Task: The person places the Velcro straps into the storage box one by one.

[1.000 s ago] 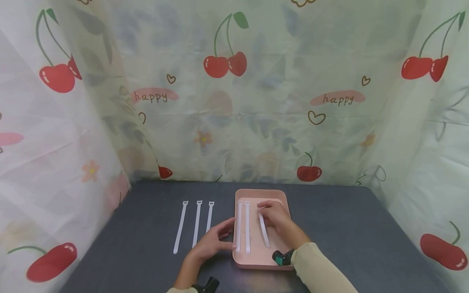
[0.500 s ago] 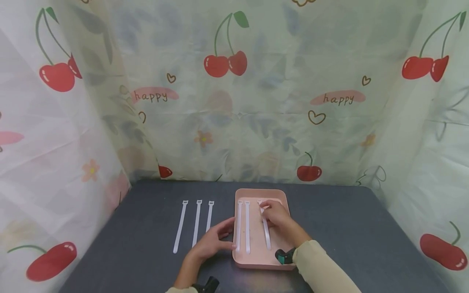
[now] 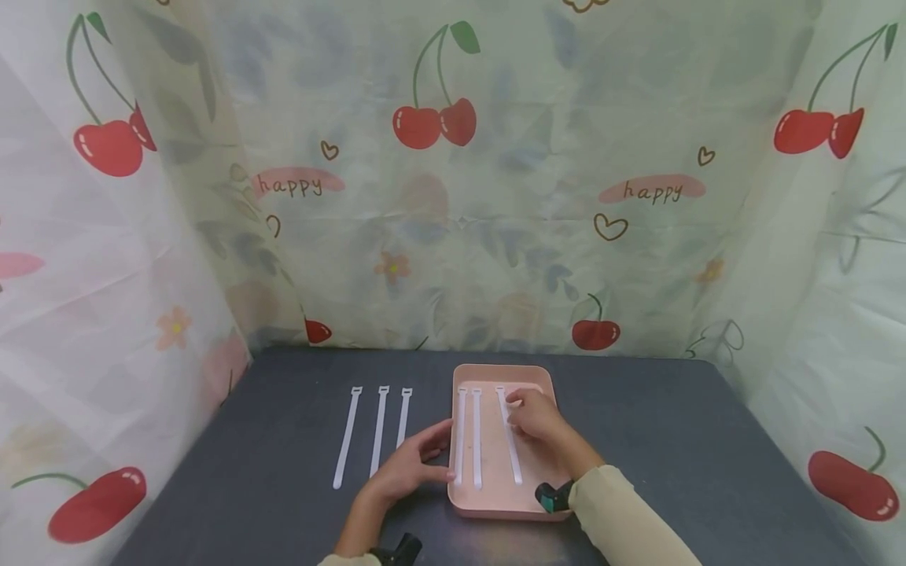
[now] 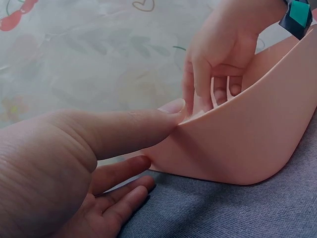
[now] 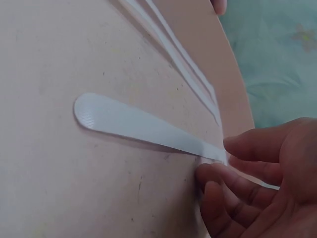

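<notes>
A pink tray (image 3: 499, 503) holds three flat white cable ties with slotted heads and rounded tails. Two, a left tie (image 3: 459, 440) and its neighbour (image 3: 477, 440), lie side by side along the left wall. The third cable tie (image 3: 511, 444) lies slightly slanted near the middle. Around its head end are the loosely bent fingers of my right hand (image 3: 539, 417); in the right wrist view, thumb and fingers stand apart beside that cable tie (image 5: 133, 121). My left hand (image 3: 406, 472) rests against the tray's left side, its thumb at the rim (image 4: 223, 106) and fingers outside the wall.
Left of the tray, three more white cable ties lie apart on the dark table (image 3: 283, 440): an outer one (image 3: 347, 440), a middle one (image 3: 378, 432) and one (image 3: 404, 417) partly behind my left hand. A patterned curtain (image 3: 510, 236) encloses the back and sides.
The third cable tie's head has come down into the tray and the tie lies nearly parallel to the others. My right fingers have loosened and shifted slightly right. My left hand stays at the tray.
</notes>
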Motion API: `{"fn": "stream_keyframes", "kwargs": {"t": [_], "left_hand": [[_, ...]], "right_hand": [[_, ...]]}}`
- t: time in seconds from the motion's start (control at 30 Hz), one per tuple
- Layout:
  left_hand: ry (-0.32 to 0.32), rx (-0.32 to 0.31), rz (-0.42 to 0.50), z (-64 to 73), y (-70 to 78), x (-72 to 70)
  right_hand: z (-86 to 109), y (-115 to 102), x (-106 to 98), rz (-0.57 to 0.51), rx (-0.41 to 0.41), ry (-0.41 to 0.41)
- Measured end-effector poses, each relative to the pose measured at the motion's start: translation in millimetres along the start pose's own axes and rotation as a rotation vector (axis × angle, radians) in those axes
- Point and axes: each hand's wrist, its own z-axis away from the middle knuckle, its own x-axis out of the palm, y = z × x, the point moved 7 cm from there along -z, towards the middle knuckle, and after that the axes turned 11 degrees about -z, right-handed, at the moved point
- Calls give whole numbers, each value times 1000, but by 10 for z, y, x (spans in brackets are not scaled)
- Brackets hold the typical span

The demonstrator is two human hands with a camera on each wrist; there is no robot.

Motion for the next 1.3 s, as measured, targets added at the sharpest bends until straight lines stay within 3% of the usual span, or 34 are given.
{"fn": "stream_keyframes", "kwargs": {"t": [0.13,0.37,0.6,1.3], "left_hand": [[3,5,8,-2,-11,4],[5,4,4,-18,-29,-8],[-3,24,6,-28,-19,-7],[2,19,7,-21,-24,-11]], "right_hand": [[14,-6,39,32,-7,-13],[31,8,124,-40,81,-32],[58,-47,205,-93,115,-44],[128,-166,310,-81,69,-81]]}}
